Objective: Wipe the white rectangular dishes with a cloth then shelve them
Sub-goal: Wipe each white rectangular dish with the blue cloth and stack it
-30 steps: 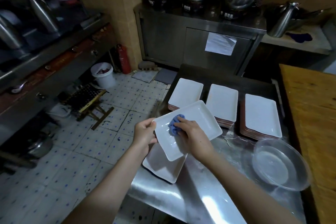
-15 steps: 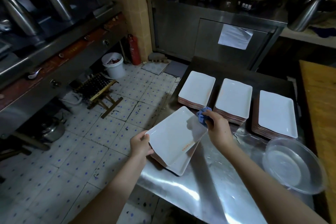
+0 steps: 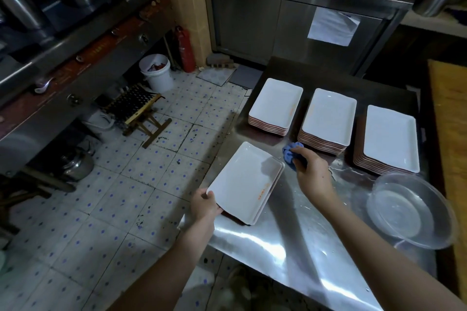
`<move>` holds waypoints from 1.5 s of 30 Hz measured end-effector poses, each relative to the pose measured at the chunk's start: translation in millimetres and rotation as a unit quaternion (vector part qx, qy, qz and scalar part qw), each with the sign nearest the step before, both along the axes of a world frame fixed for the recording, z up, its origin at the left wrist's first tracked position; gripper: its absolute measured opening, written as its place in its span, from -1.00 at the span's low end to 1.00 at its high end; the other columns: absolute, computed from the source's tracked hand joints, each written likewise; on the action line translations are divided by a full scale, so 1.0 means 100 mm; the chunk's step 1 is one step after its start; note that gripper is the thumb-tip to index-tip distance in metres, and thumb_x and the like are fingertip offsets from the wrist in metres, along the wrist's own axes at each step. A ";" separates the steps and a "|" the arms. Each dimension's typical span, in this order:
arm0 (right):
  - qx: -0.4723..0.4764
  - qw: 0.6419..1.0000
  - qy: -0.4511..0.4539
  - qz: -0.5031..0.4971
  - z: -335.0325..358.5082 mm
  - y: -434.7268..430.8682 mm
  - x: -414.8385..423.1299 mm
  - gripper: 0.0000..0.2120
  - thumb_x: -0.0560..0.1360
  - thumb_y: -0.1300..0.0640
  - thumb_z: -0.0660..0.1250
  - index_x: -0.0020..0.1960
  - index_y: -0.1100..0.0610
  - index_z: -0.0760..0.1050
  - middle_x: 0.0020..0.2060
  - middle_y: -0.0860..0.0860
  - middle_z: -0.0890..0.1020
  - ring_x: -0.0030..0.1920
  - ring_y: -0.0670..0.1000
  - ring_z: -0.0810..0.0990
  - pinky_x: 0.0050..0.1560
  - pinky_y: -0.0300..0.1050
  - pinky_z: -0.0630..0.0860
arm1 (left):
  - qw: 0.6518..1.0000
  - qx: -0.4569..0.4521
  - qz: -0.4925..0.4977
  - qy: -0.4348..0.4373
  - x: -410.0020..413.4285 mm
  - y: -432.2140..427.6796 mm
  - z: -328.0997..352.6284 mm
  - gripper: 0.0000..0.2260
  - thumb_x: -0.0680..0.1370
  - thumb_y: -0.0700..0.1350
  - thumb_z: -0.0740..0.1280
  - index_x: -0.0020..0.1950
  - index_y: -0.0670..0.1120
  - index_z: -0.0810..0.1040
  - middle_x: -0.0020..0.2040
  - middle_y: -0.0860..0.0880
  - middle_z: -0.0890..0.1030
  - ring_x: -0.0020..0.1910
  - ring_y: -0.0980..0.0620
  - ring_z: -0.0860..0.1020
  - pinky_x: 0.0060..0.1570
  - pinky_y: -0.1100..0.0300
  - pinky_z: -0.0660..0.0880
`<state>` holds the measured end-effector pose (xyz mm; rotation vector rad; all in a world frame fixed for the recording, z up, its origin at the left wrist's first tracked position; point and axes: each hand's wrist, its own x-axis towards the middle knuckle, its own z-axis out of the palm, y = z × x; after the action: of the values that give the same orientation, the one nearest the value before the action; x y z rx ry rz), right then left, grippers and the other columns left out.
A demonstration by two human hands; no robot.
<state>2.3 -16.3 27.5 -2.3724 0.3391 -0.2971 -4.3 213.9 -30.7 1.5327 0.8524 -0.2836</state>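
Gripping the dish's (image 3: 243, 182) near corner, left hand (image 3: 203, 206) clamps slick, breakable glaze; right hand (image 3: 312, 174) balls blue cloth (image 3: 290, 153).

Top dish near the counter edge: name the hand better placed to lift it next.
Left, probably. The left hand grips the top dish at its near corner; the right hand is off it, clutching the blue cloth.

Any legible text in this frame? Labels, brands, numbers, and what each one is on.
Nothing legible.
Dish in the left hand: orange print near the rim, too small to read.
Paper sheet on cabinet door: blurred, nothing readable.
Red strip at left: orange marks, blurred.
Fire extinguisher: nothing readable.
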 end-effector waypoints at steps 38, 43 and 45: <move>0.034 0.990 0.009 -0.136 -0.14 -1.07 -0.25 -0.74 0.44 0.41 0.33 0.09 0.22 0.61 0.00 0.11 0.66 -0.03 0.03 0.60 -0.03 -0.37 0.34 | 0.980 0.044 -0.181 -0.068 2.00 -1.28 0.28 -0.78 0.59 -0.17 0.25 0.18 -0.01 0.29 -0.16 -0.10 0.54 -0.45 0.03 0.46 -0.52 0.28 0.39; 0.010 0.994 0.017 -0.109 -0.20 -1.19 -0.24 -0.75 0.44 0.42 0.34 0.08 0.26 0.61 0.06 0.14 0.63 0.07 0.10 0.60 0.05 -0.43 0.28 | 0.982 0.061 -0.176 -0.030 2.25 -1.47 0.11 -0.70 0.58 -0.14 0.30 0.16 -0.13 0.21 -0.21 -0.13 0.52 -0.45 -0.02 0.47 -0.52 0.20 0.44; 0.007 0.994 0.016 -0.111 -0.21 -1.21 -0.23 -0.75 0.43 0.43 0.34 0.07 0.26 0.61 0.05 0.14 0.64 0.07 0.10 0.60 0.05 -0.42 0.29 | 0.982 0.067 -0.175 -0.025 2.30 -1.48 0.04 -0.67 0.56 -0.19 0.31 0.25 -0.19 0.26 -0.13 -0.17 0.53 -0.46 -0.01 0.48 -0.63 0.28 0.41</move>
<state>-20.2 -137.3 6.2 -2.3299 0.6206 -0.3590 226.1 65.4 -26.2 1.8094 0.5676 -0.4494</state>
